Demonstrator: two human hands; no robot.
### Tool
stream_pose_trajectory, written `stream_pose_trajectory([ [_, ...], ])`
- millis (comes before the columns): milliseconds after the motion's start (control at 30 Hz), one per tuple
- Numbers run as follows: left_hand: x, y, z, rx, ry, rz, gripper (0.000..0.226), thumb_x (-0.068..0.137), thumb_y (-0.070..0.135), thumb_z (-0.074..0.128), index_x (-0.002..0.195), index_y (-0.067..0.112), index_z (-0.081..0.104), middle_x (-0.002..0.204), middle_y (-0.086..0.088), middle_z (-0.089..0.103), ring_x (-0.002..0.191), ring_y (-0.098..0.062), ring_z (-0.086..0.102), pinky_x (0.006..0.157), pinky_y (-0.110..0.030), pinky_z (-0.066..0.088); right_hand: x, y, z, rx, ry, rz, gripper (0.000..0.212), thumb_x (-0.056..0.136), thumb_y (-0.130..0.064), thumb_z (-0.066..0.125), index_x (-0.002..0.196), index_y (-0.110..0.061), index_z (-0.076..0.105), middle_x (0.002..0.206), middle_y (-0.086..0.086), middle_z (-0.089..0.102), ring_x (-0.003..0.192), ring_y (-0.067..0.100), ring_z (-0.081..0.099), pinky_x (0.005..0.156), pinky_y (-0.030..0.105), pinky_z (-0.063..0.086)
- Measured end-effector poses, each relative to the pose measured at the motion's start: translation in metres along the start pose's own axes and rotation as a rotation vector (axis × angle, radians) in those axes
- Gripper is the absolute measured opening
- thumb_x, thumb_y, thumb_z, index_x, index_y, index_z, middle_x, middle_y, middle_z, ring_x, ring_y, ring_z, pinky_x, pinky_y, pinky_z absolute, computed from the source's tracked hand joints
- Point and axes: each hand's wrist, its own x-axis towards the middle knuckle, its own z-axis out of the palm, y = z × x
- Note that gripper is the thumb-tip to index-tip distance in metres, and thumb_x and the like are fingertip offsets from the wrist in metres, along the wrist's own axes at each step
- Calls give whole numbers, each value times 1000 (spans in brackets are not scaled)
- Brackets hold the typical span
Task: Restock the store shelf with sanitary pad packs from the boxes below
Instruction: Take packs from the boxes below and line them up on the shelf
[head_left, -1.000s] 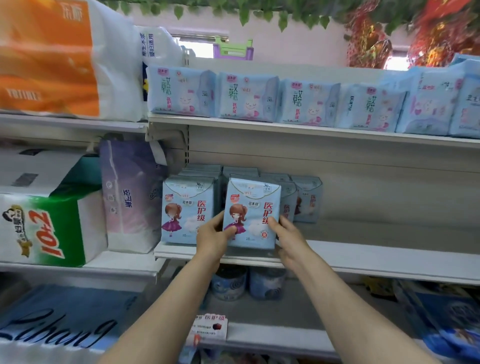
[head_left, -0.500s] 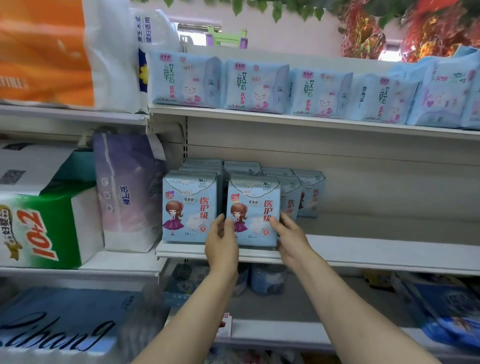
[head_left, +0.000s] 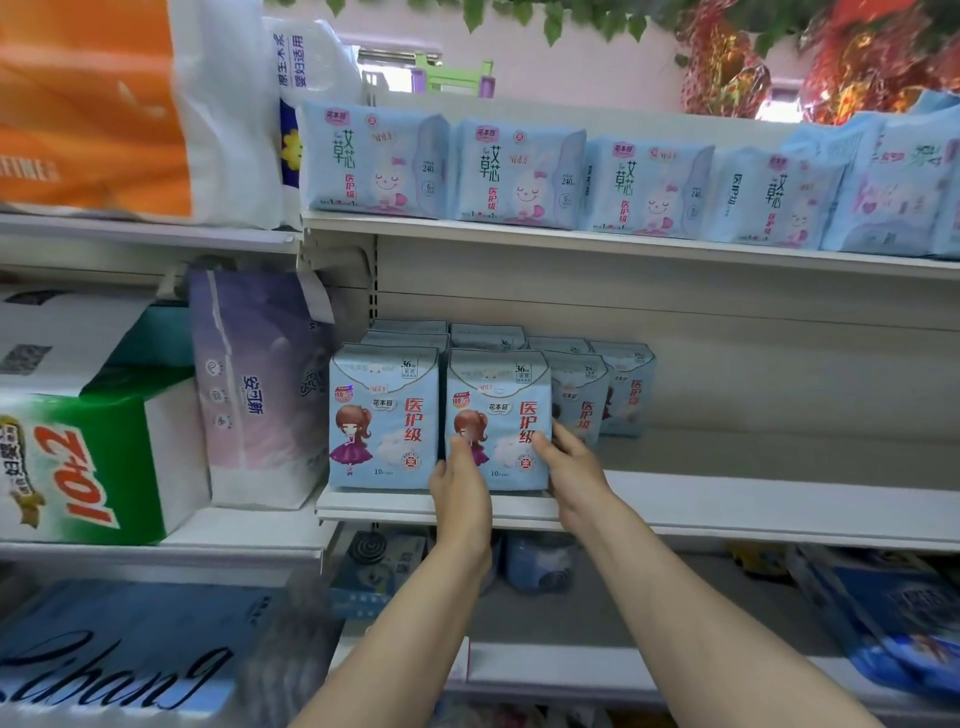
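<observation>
White metal store shelf stocked with soft, glossy plastic packs.
Both hands hold one pale blue, pillow-shaped pad pack standing upright at the shelf's front edge: left hand with thumb on its face, right hand with fingers curled round its right side. A matching pack stands just left of the grip, more pad packs behind and right.

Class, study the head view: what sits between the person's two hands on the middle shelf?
One light-blue sanitary pad pack, upright at the shelf's front edge, sits between the left hand and right hand.
</observation>
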Motion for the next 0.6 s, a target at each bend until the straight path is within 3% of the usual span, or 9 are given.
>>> stream_pose_trajectory([
  [67,6,-6,2,-22,-29,-13,88,74,80,40,145,27,48,137,3,60,122,-17,58,110,-45,43,2,-1,1,-11,5,10,33,101,-14,58,132,-24,64,117,-1,73,103,20,71,76,34,61],
  [200,-1,1,2,-59,-65,-22,56,102,62,27,147,32,45,141,12,50,121,-8,49,105,-30,35,8,0,3,-27,25,35,33,99,-14,60,131,-22,64,115,0,74,100,21,72,82,40,61],
  [267,-3,5,1,-43,-117,-30,54,106,55,20,150,32,41,139,11,48,128,-9,42,99,-25,27,10,0,4,-20,24,39,33,99,-14,61,131,-23,64,115,0,73,99,21,72,76,37,61],
  [367,0,5,0,-47,-124,-49,56,106,55,17,152,33,38,152,4,42,145,-19,32,99,-27,24,10,1,3,3,25,31,29,100,-13,60,127,-24,65,114,1,73,98,20,72,78,38,61],
  [500,8,-3,0,-63,-102,-14,54,106,55,20,149,33,42,131,15,43,120,-4,37,97,-26,25,14,4,4,13,18,32,24,100,-12,58,113,-30,69,111,0,75,100,22,72,86,44,60],
  [600,19,-16,3,-65,-53,0,56,102,62,28,148,35,44,141,16,48,122,-4,48,99,-28,34,16,5,6,15,9,42,21,101,-12,57,106,-28,70,108,1,75,98,22,72,84,43,61],
])
